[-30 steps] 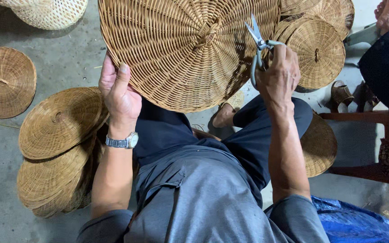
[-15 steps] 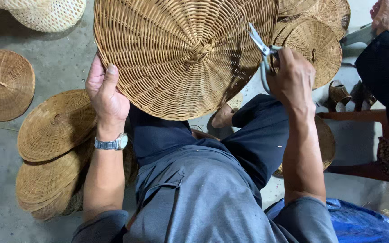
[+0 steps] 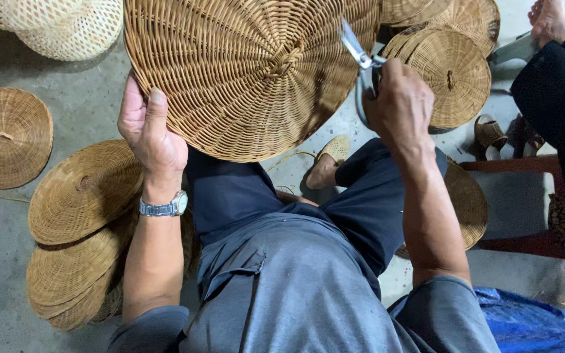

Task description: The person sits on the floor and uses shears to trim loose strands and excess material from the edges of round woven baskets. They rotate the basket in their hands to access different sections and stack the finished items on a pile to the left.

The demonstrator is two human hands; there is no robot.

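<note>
1. The big round woven rattan tray (image 3: 243, 72) is held up over the person's lap, tilted, with its bumpy middle knot facing the camera.
2. The left hand (image 3: 152, 134) holds the tray's lower left rim. Its fingers are closed on the rim, thumb on top.
3. The right hand (image 3: 400, 104) is at the tray's right edge. Its fingers are wrapped shut around the small metal scissors (image 3: 359, 62).
4. The scissor tips point up and left, touching the tray's right rim. So the right hand is the one nearer to that edge.
5. More flat woven lids (image 3: 80, 196) lie on the grey floor (image 3: 8, 261).
</note>
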